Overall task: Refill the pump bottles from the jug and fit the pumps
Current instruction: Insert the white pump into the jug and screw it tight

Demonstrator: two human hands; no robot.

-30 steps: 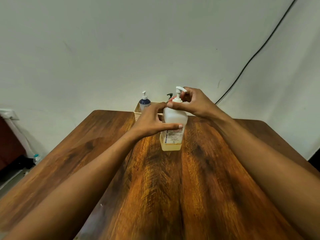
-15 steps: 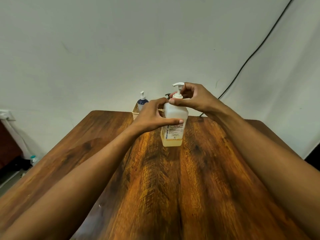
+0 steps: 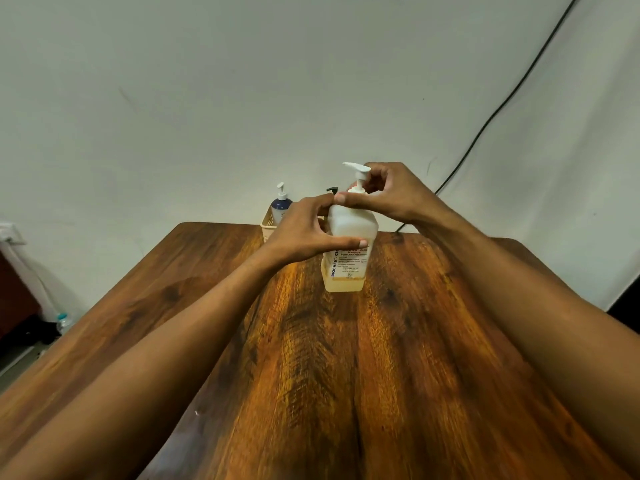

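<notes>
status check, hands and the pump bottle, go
Left hand gripping white pump bottle body, upright on table. Right hand on pump at the neck. Basket behind, nothing in the way.

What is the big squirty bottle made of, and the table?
The bottle looks like cloudy, matte plastic: yellowish liquid shows faintly through near its base. Its white pump looks like smooth, hard plastic. The table looks like wood with a slight sheen, showing dark grain streaks, though it may only be a wood-look surface.
</notes>
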